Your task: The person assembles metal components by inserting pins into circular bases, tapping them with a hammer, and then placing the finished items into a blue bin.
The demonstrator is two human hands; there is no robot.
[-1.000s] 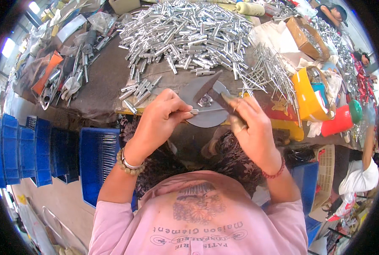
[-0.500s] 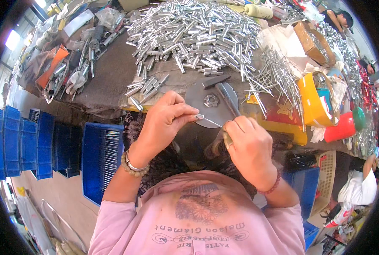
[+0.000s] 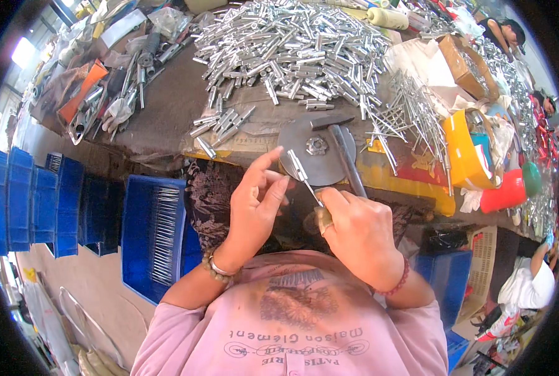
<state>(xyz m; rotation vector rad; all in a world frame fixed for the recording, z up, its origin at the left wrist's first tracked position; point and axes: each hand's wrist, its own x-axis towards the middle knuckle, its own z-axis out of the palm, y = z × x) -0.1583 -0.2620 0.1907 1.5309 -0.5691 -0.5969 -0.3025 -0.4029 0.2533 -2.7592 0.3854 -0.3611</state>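
Observation:
My right hand [image 3: 362, 235] is closed round a thin metal rod [image 3: 311, 189], which slants up and to the left. At the rod's upper end sits a shiny metal sleeve [image 3: 297, 167]. My left hand [image 3: 257, 199] is just left of the sleeve, its index finger stretched out and its thumb apart from it; nothing shows in its grip. Beyond both hands, a grey round plate [image 3: 299, 139] bears a hex nut [image 3: 316, 146]. A hammer [image 3: 347, 160] lies across the plate's right side, its handle pointing toward my right hand.
A large heap of metal sleeves [image 3: 292, 50] covers the bench's far middle; several more [image 3: 224, 127] lie nearer. Long thin rods [image 3: 411, 119] pile up at right, beside a yellow container [image 3: 466, 149]. A blue bin [image 3: 144, 244] holding rods stands at left. Other people are at the far right.
My left hand has let go of the sleeve and opened, moving slightly down. The rod and sleeve now tilt more upright in my right hand, which has shifted left and down.

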